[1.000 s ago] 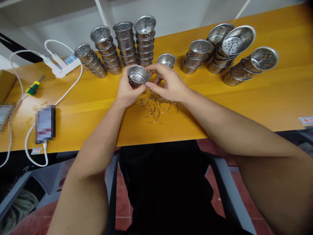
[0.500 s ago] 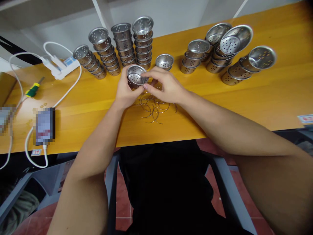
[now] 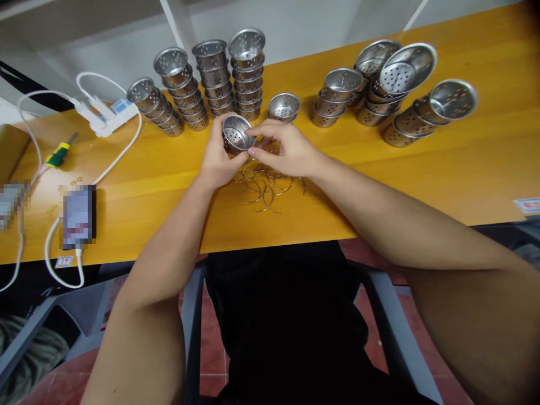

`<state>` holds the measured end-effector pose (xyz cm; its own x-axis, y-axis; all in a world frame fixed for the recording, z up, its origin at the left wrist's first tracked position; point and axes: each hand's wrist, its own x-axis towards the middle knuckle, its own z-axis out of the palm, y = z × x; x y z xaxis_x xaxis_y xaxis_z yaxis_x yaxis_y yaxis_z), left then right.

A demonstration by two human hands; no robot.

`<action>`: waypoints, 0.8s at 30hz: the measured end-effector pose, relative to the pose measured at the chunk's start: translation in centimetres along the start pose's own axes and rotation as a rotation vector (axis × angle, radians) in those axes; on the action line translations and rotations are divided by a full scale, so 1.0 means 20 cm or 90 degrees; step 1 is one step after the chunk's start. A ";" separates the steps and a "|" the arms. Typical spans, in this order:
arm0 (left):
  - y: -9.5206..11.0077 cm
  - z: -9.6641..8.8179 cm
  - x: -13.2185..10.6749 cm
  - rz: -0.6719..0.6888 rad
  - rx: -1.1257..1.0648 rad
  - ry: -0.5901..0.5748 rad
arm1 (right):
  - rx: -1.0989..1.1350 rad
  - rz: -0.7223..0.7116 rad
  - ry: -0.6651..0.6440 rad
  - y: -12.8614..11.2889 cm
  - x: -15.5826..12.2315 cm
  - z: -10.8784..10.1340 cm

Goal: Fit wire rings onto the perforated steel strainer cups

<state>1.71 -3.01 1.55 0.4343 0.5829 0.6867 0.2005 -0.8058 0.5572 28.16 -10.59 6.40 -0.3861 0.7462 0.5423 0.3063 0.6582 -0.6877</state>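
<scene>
The left hand (image 3: 215, 160) is wrapped around a small round silver metal cup with a perforated wall and base (image 3: 237, 134), holding it above the worktop with its mouth tilted up. The right hand (image 3: 291, 149) meets it on the other side: the forefinger reaches over the rim and the thumb lies against the near edge. Whether these fingers pinch the rim itself or a bit of wire cannot be told.

Just below the hands, on the yellow-orange wooden worktop (image 3: 464, 180), lies a loose tangle of thin, curved metal wires (image 3: 268, 194). Beyond the right hand stands a single perforated silver cup (image 3: 284, 106), upright and apart from the others.

Farther out, four tall stacks of like cups (image 3: 216, 84) stand to the left, the outermost leaning, and a group of shorter, partly tilted stacks (image 3: 386, 104) stands to the right. The handling of the held cup looks unfinished, with both hands on it; many wires lie loose. Which stacked cups are already dealt with is not clear.

At far left are a yellow-and-green-handled screwdriver (image 3: 59, 156), a white power strip (image 3: 113, 117) and a phone (image 3: 79, 216).
</scene>
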 end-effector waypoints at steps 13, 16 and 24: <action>0.11 -0.03 0.02 -0.039 0.061 0.032 | 0.089 0.047 0.026 0.00 0.00 0.07; 0.12 -0.02 0.03 -0.044 0.060 0.047 | 0.060 0.039 0.051 -0.01 -0.01 0.10; 0.09 -0.02 0.02 -0.047 0.056 0.027 | 0.169 0.102 0.047 0.06 0.01 0.12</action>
<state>1.87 -4.15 3.02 0.3789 0.6436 0.6650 0.3083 -0.7653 0.5650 26.36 -10.00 4.52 -0.2847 0.8498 0.4437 0.1161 0.4900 -0.8640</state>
